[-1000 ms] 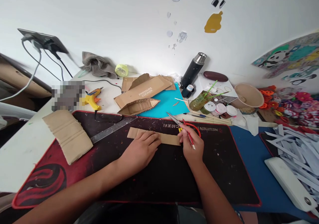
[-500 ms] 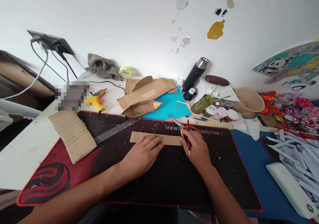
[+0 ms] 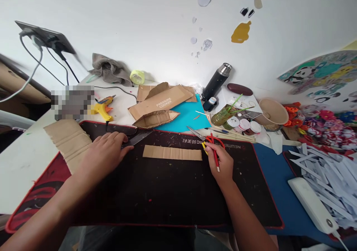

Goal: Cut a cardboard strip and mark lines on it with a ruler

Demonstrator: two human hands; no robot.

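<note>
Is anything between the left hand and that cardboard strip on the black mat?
Nothing visible: only black mat lies between the left hand and the cardboard strip. The clear ruler by that hand slants away farther back.

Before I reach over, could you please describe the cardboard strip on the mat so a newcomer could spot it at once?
Find the black mat; between the left hand and right hand lies the strip. Unlike the boat-shaped cardboard beyond it, this one is flat and narrow.

A crumpled grey cloth (image 3: 111, 71) lies well left of a black flask (image 3: 215, 83).
</note>
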